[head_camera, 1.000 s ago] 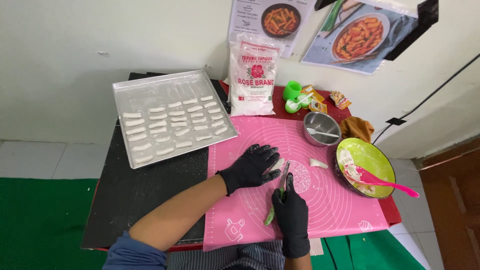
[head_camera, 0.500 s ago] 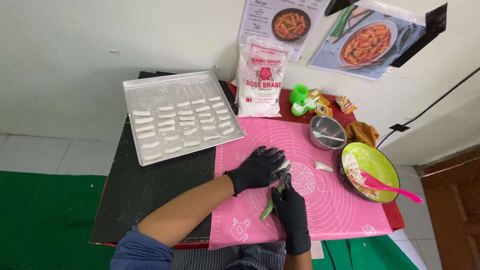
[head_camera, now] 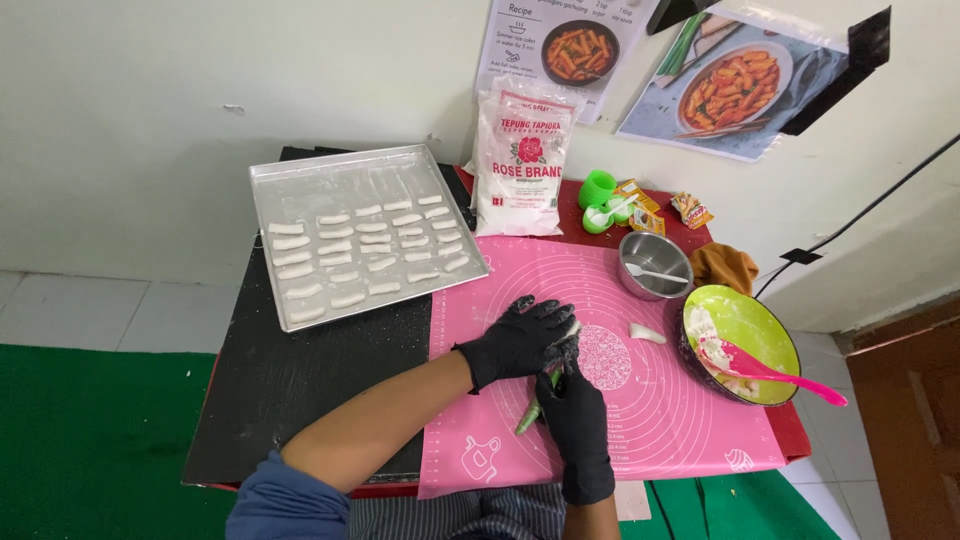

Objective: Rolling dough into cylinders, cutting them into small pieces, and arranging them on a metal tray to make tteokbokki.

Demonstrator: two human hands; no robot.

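Observation:
Both my hands wear black gloves over a pink silicone mat (head_camera: 650,420). My left hand (head_camera: 520,338) presses down on a white strip of dough (head_camera: 572,327) that peeks out at its fingertips. My right hand (head_camera: 572,400) is shut on a green-handled knife (head_camera: 532,412), its blade hidden under my left hand. A separate white dough piece (head_camera: 646,333) lies on the mat to the right.
A metal tray (head_camera: 300,190) with several cut white dough sticks sits at the back left. A white flour bag (head_camera: 523,160), a green cup (head_camera: 597,189), a small steel bowl (head_camera: 655,264) and a green bowl (head_camera: 742,340) with a pink spatula (head_camera: 780,372) stand at the back and right.
Hands stay on the dough and knife in the same place on the mat; the camera view has shifted slightly.

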